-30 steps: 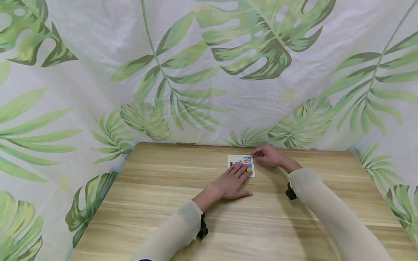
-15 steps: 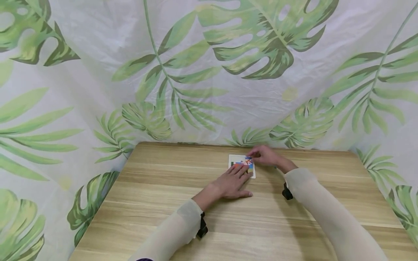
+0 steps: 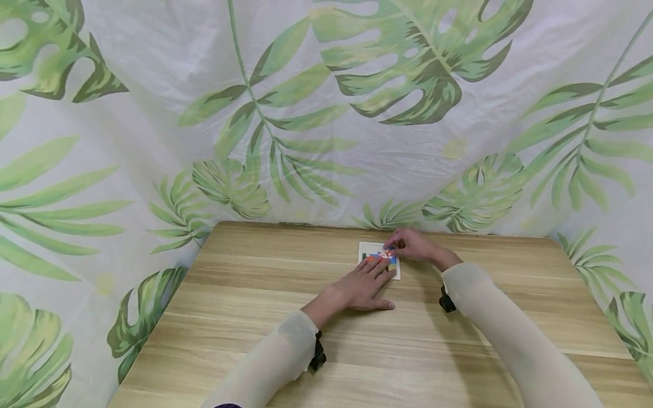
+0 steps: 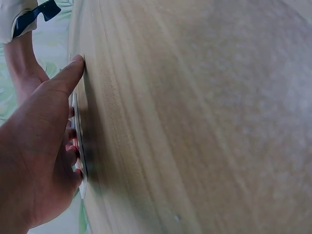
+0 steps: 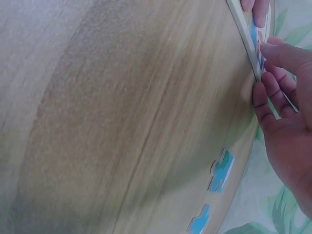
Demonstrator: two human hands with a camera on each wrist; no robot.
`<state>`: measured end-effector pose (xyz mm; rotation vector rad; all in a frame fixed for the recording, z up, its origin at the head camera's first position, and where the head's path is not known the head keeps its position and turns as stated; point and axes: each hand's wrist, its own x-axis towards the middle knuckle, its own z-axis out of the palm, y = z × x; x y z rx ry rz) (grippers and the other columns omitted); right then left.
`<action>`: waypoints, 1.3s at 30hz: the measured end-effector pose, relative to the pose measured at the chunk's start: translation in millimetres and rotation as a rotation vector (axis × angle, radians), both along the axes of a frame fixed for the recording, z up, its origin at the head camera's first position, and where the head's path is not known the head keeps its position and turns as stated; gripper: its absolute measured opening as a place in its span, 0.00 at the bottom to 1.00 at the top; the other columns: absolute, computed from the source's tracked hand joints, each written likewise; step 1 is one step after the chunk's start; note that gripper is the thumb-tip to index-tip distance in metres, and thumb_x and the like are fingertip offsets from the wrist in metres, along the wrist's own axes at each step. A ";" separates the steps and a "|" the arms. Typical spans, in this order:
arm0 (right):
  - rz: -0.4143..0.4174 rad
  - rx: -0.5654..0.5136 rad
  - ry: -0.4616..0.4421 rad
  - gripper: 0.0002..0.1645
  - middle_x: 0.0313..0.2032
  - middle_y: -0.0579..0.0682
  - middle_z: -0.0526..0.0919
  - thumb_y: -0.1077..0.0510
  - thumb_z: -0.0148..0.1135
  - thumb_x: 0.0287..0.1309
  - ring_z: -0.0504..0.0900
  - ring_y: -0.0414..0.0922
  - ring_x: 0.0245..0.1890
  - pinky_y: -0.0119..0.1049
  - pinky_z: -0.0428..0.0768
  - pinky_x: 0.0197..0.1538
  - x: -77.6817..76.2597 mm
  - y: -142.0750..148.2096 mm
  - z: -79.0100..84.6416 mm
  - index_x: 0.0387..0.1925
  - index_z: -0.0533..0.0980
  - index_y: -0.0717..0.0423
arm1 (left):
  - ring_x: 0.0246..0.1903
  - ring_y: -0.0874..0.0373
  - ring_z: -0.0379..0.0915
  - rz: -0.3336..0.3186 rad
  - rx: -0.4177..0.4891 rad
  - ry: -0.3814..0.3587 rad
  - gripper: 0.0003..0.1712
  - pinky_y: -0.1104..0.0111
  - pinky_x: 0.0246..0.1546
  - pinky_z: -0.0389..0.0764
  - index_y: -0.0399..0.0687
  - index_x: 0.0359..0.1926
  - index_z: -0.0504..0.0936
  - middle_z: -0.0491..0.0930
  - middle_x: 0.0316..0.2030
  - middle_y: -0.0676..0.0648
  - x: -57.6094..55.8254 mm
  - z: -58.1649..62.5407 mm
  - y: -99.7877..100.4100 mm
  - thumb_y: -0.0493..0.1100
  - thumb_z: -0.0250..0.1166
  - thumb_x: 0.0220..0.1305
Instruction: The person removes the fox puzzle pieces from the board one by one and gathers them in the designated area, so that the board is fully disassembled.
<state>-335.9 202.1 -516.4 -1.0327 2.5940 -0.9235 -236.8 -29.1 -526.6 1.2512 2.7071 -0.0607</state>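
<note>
A small jigsaw puzzle (image 3: 363,248) in a pale frame lies near the table's far edge, showing a colourful cartoon picture. My left hand (image 3: 359,288) rests flat on its lower part, fingers straight and thumb spread onto the wood. At the upper right corner, the curled thumb and fingers of my right hand (image 3: 414,246) pinch a small blue puzzle piece, mostly hidden by the fingertips. In the right wrist view, the thumb of that hand (image 5: 292,92) meets the picture just inside the frame (image 5: 243,31), and lower fingers touch the frame's corner.
Two loose blue jigsaw pieces, one with green (image 5: 223,170) and one plain blue (image 5: 200,220), lie on the wooden table (image 3: 245,294) beneath the right wrist. Behind the far edge hangs a leaf-patterned cloth (image 3: 306,141).
My right hand has moved a little left, from beside the frame's upper right corner to over the picture, bringing the puzzle piece along. The left hand stays put on the puzzle.
</note>
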 end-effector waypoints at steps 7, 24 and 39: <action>0.023 0.002 -0.016 0.11 0.47 0.57 0.83 0.68 0.69 0.67 0.81 0.53 0.46 0.51 0.83 0.51 0.4 -0.9 1.6 0.49 0.88 0.63 | 0.84 0.45 0.37 0.000 -0.012 -0.004 0.51 0.49 0.83 0.47 0.54 0.86 0.52 0.43 0.85 0.42 -0.3 -1.1 0.9 0.77 0.44 0.76; 0.057 -0.021 0.004 0.10 0.48 0.59 0.83 0.71 0.66 0.67 0.79 0.55 0.46 0.52 0.80 0.50 0.1 -2.0 0.5 0.46 0.87 0.63 | 0.84 0.47 0.37 0.018 -0.016 -0.024 0.51 0.50 0.83 0.47 0.55 0.86 0.51 0.44 0.85 0.43 0.2 1.4 1.4 0.78 0.45 0.75; -0.006 -0.037 -0.033 0.13 0.46 0.60 0.83 0.72 0.67 0.66 0.80 0.54 0.44 0.49 0.80 0.49 2.5 -3.8 1.3 0.50 0.86 0.64 | 0.84 0.46 0.37 0.030 -0.017 -0.037 0.52 0.49 0.83 0.47 0.55 0.86 0.51 0.44 0.85 0.43 2.5 4.6 2.9 0.78 0.45 0.75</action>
